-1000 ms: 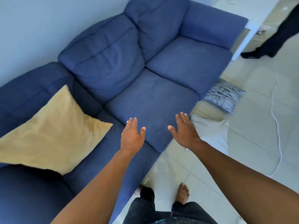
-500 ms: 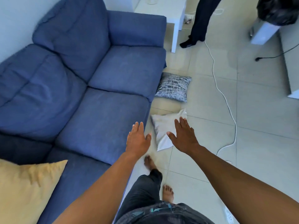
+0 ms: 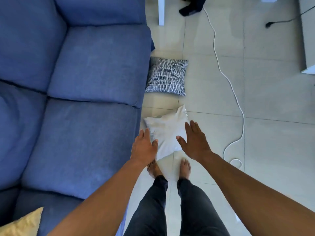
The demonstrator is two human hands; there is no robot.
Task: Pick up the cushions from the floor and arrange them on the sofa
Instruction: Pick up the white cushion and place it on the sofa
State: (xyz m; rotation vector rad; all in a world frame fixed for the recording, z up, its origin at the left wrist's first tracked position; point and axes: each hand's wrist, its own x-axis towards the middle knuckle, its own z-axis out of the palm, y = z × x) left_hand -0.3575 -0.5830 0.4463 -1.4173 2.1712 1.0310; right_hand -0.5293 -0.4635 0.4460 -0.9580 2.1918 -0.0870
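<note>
A white cushion [image 3: 166,132] lies on the tiled floor beside the blue sofa [image 3: 81,116], just ahead of my bare feet. My left hand [image 3: 144,147] hovers over its left edge and my right hand [image 3: 195,142] over its right edge, both empty with fingers spread. A black-and-white patterned cushion [image 3: 167,76] lies on the floor further ahead, against the sofa's front. A yellow cushion [image 3: 22,223] rests on the sofa seat at the bottom left corner, mostly cut off.
A white cable [image 3: 228,79] snakes across the tiles to the right of the cushions. A white table leg [image 3: 161,11] and another person's dark shoe [image 3: 187,10] are at the top. White furniture [image 3: 308,40] stands at the right edge.
My view has swung from the sofa down to the floor. Both hands have moved right, off the sofa seat, and now hover over the white cushion.
</note>
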